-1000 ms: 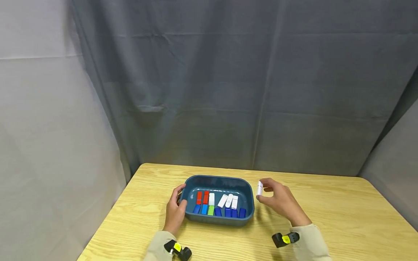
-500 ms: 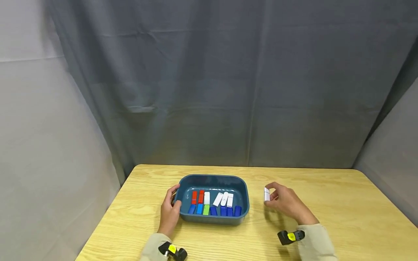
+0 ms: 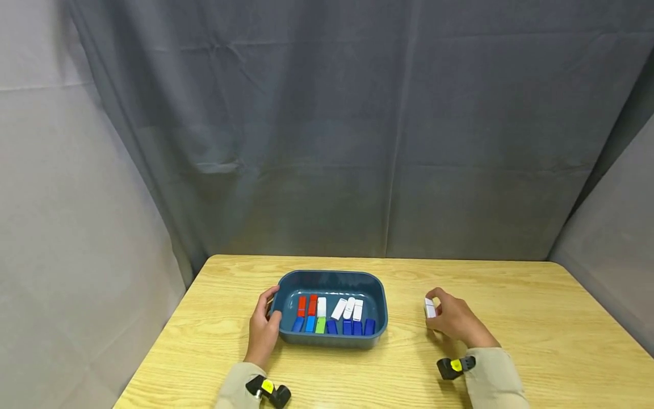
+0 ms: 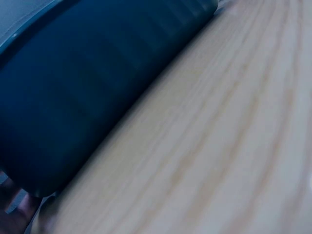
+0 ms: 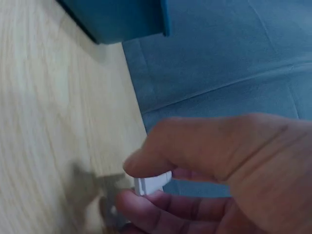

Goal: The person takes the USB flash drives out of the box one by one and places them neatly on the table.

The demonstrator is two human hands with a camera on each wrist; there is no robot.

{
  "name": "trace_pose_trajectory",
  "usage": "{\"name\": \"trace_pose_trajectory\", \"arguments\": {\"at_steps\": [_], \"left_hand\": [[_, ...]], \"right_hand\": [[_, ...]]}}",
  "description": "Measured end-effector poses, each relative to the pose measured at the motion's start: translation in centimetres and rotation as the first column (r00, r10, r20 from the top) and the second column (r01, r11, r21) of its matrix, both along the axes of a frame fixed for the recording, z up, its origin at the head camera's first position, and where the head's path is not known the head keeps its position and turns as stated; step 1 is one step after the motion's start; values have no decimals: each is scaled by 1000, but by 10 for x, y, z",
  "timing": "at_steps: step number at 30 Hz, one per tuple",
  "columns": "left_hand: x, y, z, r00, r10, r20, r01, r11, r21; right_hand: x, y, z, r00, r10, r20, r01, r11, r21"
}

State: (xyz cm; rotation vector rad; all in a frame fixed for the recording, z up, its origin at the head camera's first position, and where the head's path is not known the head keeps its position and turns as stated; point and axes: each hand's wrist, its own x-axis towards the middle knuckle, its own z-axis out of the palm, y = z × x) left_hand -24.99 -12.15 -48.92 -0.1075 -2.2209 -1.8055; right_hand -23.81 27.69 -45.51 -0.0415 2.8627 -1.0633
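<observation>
Currently I see the right hand [image 3: 457,321] pinching a white stick [image 3: 430,308] near the tabletop [image 3: 536,318], well right of the tray [image 3: 332,341]; contact beneath is unclear. The left hand [image 3: 263,334] grips the tray's end; I'd favour a light, level pinch.

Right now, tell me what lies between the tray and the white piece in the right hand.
In the head view, only bare tabletop shows between the tray and the white piece.
</observation>
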Motion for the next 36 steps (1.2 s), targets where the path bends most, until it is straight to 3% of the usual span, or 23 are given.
{"name": "trace_pose_trajectory", "arguments": {"at_steps": [12, 21, 29, 36], "left_hand": [[-1, 0, -1, 1000, -13, 5, 13, 1000, 16], [-1, 0, 0, 1000, -2, 9, 2, 1000, -1], [-19, -5, -29, 1000, 19, -3, -18, 1000, 15], [-21, -5, -34, 999, 28, -28, -28, 1000, 4]], "right_hand": [[-4, 15, -10, 998, -52, 33, 50, 996, 70], [-5, 21, -17, 996, -75, 45, 72, 996, 57], [-5, 24, -18, 995, -76, 59, 73, 996, 55], [-5, 24, -18, 992, -96, 80, 92, 994, 58]]}}
